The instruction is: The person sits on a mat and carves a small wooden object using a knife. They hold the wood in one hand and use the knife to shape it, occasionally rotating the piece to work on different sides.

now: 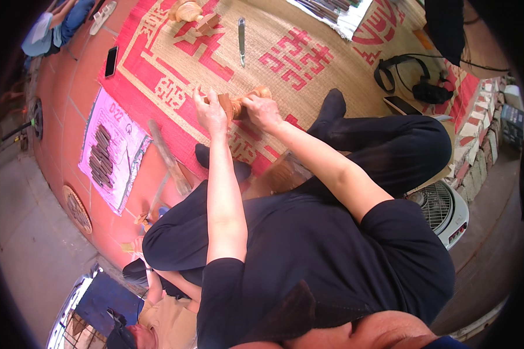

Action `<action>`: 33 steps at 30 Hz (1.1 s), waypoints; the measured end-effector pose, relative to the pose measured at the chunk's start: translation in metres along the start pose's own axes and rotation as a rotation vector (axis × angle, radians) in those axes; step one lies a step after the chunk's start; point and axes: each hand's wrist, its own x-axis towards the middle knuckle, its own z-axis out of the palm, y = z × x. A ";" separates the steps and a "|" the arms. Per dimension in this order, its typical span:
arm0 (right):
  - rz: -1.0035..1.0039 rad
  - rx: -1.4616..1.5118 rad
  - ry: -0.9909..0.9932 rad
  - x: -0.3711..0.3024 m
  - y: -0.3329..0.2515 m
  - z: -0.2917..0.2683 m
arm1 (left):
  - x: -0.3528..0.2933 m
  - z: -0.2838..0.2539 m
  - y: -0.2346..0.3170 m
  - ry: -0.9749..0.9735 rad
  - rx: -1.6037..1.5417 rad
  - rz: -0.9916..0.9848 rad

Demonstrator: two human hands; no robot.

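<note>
Above the mat, my left hand (213,114) is closed on a brown wooden block (225,105). My right hand (263,113) grips a light-brown, rounded wooden piece (259,93), and its fingers hide part of it. Block and rounded piece lie close together between my hands; whether they touch or are joined I cannot tell. Beyond my hands a slim knife-like tool (241,42) with a grey handle rests on the red and straw-coloured woven mat (262,35). Farther left on the mat sit another rounded wooden piece (186,10) and a small wooden block (208,23).
Left of the mat, a pink sheet (102,104) bears several dark sticks (101,156). A long wooden stick (169,157) lies by my left leg. A phone (111,61), a black strap (384,72) and a fan (436,206) surround me. Another person (169,320) sits at the lower left.
</note>
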 end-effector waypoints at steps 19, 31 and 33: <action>0.181 0.164 0.056 0.011 -0.011 -0.013 | 0.005 -0.001 -0.021 -0.020 -0.063 -0.042; 0.185 0.085 -0.034 0.009 -0.009 -0.016 | 0.005 -0.002 -0.023 -0.017 -0.109 -0.030; 0.103 0.125 0.032 0.013 -0.007 -0.006 | 0.005 -0.002 -0.020 -0.023 -0.036 -0.024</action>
